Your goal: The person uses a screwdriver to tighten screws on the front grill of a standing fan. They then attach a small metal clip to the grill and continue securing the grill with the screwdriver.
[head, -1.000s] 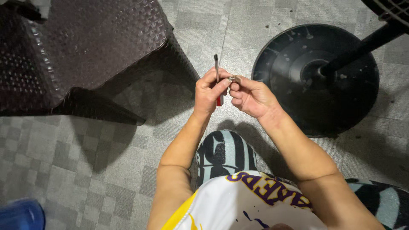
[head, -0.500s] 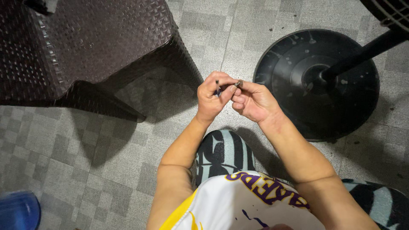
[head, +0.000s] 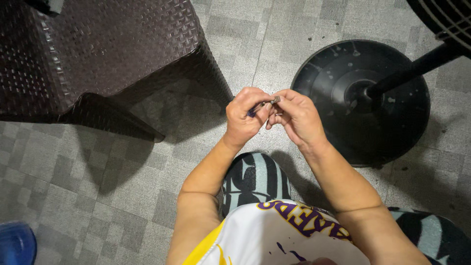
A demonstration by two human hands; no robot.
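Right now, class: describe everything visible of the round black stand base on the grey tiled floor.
The round black stand base is a wide, shallow disc, apparently plastic, flecked with pale specks. A raised ring at its centre holds a black pole that leans toward the upper right. It rests flat on the grey tiled floor, right of the hands, which do not touch it.

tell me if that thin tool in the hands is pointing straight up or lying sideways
Lying sideways: the thin tool runs roughly level between the left hand and right hand, its pale tip pinched by the right fingertips.

top: white jersey [head: 274,235], yellow trim | shorts [head: 252,179]: black-teal pattern | arms: bare
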